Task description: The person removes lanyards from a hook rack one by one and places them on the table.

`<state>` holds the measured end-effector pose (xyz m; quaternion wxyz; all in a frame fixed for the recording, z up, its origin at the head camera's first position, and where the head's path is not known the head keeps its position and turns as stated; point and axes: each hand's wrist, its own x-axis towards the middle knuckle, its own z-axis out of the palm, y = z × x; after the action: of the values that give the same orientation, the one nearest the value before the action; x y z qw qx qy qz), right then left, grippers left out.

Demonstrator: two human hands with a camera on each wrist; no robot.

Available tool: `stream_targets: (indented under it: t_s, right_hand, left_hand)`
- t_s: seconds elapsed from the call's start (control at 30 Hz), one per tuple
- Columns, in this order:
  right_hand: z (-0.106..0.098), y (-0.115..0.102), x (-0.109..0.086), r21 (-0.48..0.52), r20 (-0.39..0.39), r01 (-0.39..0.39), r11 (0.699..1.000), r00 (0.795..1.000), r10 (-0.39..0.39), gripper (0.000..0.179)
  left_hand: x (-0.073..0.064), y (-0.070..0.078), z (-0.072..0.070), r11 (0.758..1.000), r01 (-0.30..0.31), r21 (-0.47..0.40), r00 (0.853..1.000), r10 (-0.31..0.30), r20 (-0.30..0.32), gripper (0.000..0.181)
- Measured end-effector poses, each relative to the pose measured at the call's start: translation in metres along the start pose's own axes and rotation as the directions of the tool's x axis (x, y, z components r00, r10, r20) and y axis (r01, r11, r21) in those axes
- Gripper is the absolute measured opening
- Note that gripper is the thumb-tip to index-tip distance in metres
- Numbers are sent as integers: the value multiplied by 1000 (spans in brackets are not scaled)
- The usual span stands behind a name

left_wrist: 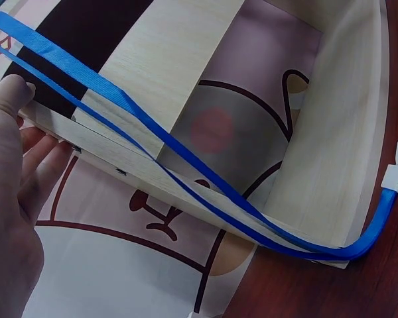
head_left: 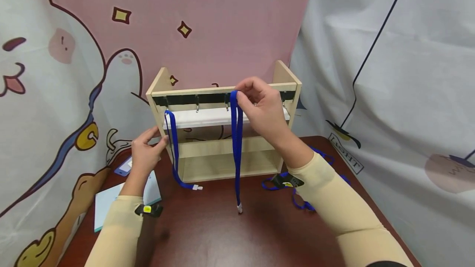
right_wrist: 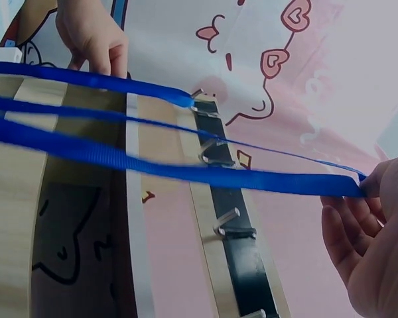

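Note:
A small wooden rack (head_left: 208, 147) stands on the table, with a black strip (head_left: 212, 99) of metal hooks (right_wrist: 227, 222) along its upper board. My left hand (head_left: 144, 153) grips the rack's left side panel, thumb in front and fingers behind in the left wrist view. From the leftmost hook hangs a blue lanyard (head_left: 174, 147), its white clip (left_wrist: 394, 177) down at the tabletop. With thumb and fingertips, my right hand (head_left: 265, 110) pinches the top of a second blue lanyard (head_left: 237, 151) in front of the strip, near a middle hook. That lanyard dangles straight down.
More blue lanyards (head_left: 305, 206) lie on the right of the dark red table (head_left: 208, 234), partly behind my right forearm. At the left are a light blue flat box (head_left: 105, 207) and a blue card-like item (head_left: 123, 168). Printed cloth (head_left: 230, 19) hangs around the table.

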<state>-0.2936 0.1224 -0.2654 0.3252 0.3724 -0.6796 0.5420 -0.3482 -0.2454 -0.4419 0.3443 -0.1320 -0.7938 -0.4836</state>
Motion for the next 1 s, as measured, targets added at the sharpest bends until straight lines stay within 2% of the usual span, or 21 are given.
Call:
stream_targets:
  t_s: [0.57,0.83,1.0]
  right_hand:
    - [-40,2,-2,-39,-63,21,999,998,-24,6]
    - [-51,-4,-4,-20,-121,-28,999,992,25,6]
    - [-60,-5,-8,-56,-138,-46,997,990,38,6]
  left_hand:
    - [1,1,0,1000,0,-16,1000,0,-11,47]
    - [1,1,-1,1000,-2,-17,1000,1,-12,48]
    - [0,-2,0,1000,1,-9,1000,-1,-3,48]
